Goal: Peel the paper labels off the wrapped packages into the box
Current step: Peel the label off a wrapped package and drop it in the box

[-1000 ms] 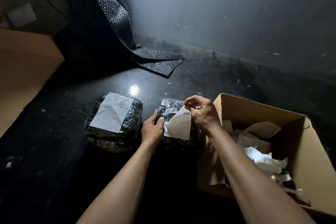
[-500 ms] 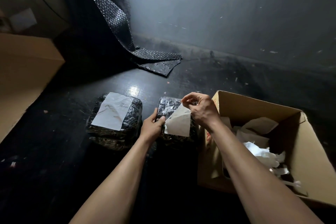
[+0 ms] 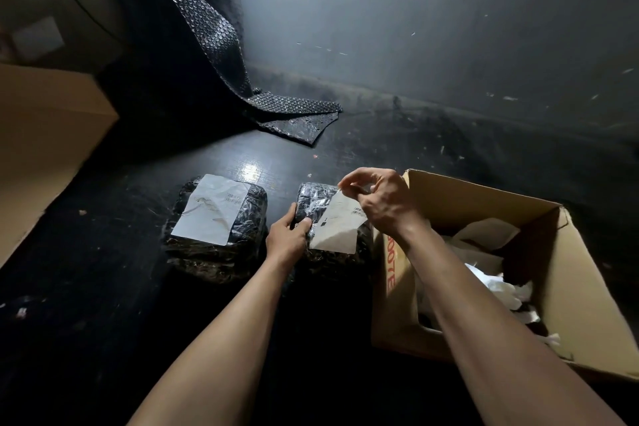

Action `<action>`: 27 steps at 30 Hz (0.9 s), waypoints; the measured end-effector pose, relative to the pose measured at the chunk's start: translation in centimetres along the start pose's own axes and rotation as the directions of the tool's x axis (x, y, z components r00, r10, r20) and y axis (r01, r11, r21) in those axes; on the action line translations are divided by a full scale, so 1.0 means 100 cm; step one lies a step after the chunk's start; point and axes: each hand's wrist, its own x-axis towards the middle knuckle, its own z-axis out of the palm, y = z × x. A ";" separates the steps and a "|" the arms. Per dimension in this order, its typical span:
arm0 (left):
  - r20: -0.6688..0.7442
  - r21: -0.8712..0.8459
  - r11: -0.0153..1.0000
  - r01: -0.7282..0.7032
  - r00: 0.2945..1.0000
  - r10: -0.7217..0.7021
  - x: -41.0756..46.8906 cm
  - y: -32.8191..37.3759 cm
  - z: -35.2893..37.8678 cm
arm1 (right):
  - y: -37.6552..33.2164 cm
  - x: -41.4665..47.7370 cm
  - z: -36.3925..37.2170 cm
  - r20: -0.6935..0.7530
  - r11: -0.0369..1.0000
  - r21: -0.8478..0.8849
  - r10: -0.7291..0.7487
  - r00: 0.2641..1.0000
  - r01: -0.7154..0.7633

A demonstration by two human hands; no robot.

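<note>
Fingertips of my right hand (image 3: 377, 204) pinch the far corner of a paper label (image 3: 339, 228), lifting it off the black wrapped package (image 3: 313, 201) that sits just left of the open cardboard box (image 3: 574, 290). The label's near edge lies on the wrap. My left hand (image 3: 287, 235) grips that package's left edge, thumb on top. Further left of the box lies a second package (image 3: 214, 256), its own label (image 3: 211, 214) flat on top. Inside the box is a heap of crumpled white labels (image 3: 484, 235). Beyond the box, toward the wall, dark bubble wrap (image 3: 276, 107) trails over the black surface (image 3: 103, 287). Far left of the box stands brown cardboard (image 3: 45, 135).
</note>
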 end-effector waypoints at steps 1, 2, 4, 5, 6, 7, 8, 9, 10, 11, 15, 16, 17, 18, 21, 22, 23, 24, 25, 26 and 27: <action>0.002 0.008 1.000 0.003 1.000 -0.003 0.000 0.000 0.000 | -0.003 0.000 0.000 0.022 1.000 -0.023 -0.013 1.000 0.014; 0.010 0.013 1.000 -0.004 1.000 0.004 -0.001 0.001 -0.001 | -0.004 -0.001 -0.001 0.034 0.999 -0.038 -0.021 0.999 0.022; 0.023 -0.005 1.000 0.000 1.000 0.000 -0.003 0.002 -0.002 | -0.005 -0.003 -0.003 0.032 0.999 -0.043 -0.017 0.999 0.018; 0.032 -0.029 1.000 -0.003 0.999 0.004 -0.004 0.002 -0.003 | -0.004 -0.004 -0.003 0.024 0.999 -0.044 -0.012 1.000 0.013; 0.048 -0.043 0.999 -0.011 0.999 0.013 -0.006 0.002 -0.004 | -0.003 -0.006 -0.004 0.016 0.999 -0.048 -0.006 1.000 0.007; 0.067 -0.060 0.998 -0.021 0.997 0.025 -0.009 0.002 -0.006 | -0.003 -0.008 -0.004 0.009 0.999 -0.049 0.002 1.000 -0.001; 0.088 -0.076 0.997 -0.031 0.995 0.037 -0.011 0.000 -0.007 | -0.004 -0.009 -0.004 0.002 0.999 -0.049 0.008 1.000 -0.008; 0.104 -0.099 0.995 -0.033 0.994 0.044 -0.012 -0.002 -0.008 | -0.004 -0.011 -0.004 -0.002 0.999 -0.043 0.010 1.000 -0.010; 0.118 -0.098 0.994 -0.043 0.992 0.054 -0.013 -0.003 -0.009 | -0.005 -0.012 -0.004 -0.005 0.999 -0.039 0.007 1.000 -0.007; 0.124 -0.093 0.994 -0.051 0.990 0.062 -0.013 -0.006 -0.010 | -0.005 -0.012 -0.002 -0.005 0.999 -0.041 0.002 1.000 -0.002; 0.126 -0.051 0.996 -0.067 0.989 0.073 -0.015 -0.005 -0.012 | -0.006 -0.013 0.003 -0.003 0.994 -0.111 -0.014 1.000 0.014; 0.122 -0.034 0.996 -0.087 0.988 0.091 -0.018 -0.003 -0.012 | -0.006 -0.013 0.003 -0.008 0.991 -0.134 -0.017 1.000 0.016; 0.108 -0.016 0.994 -0.108 0.988 0.109 -0.020 -0.003 -0.011 | -0.007 -0.014 0.003 -0.014 0.989 -0.148 -0.018 1.000 0.016; 0.088 0.011 0.992 -0.128 0.988 0.126 -0.022 -0.004 -0.011 | -0.008 -0.015 0.002 -0.020 0.989 -0.148 -0.017 1.000 0.014; 0.026 0.090 0.984 -0.153 0.988 0.151 -0.027 -0.009 -0.008 | -0.008 -0.018 0.000 -0.044 0.994 -0.109 0.002 0.999 -0.006; 0.017 0.101 0.983 -0.155 0.988 0.154 -0.027 -0.009 -0.007 | -0.008 -0.019 0.000 -0.049 0.995 -0.096 0.005 0.999 -0.010; 0.013 0.104 0.983 -0.152 0.988 0.152 -0.026 -0.009 -0.007 | -0.009 -0.019 0.000 -0.054 0.996 -0.089 0.010 0.999 -0.015; 0.014 0.111 0.982 -0.150 0.989 0.149 -0.024 -0.008 -0.007 | -0.010 -0.019 -0.001 -0.056 0.996 -0.088 0.014 0.998 -0.019; 0.015 0.115 0.982 -0.149 0.989 0.148 -0.023 -0.007 -0.008 | -0.011 -0.019 -0.002 -0.053 0.996 -0.087 0.017 0.998 -0.021; 0.016 0.124 0.981 -0.150 0.989 0.149 -0.023 -0.006 -0.008 | -0.013 -0.019 -0.005 -0.047 0.997 -0.082 0.014 0.999 -0.017; 0.014 0.130 0.979 -0.154 0.988 0.154 -0.023 -0.005 -0.008 | -0.014 -0.019 -0.006 -0.042 0.997 -0.073 0.011 0.999 -0.014</action>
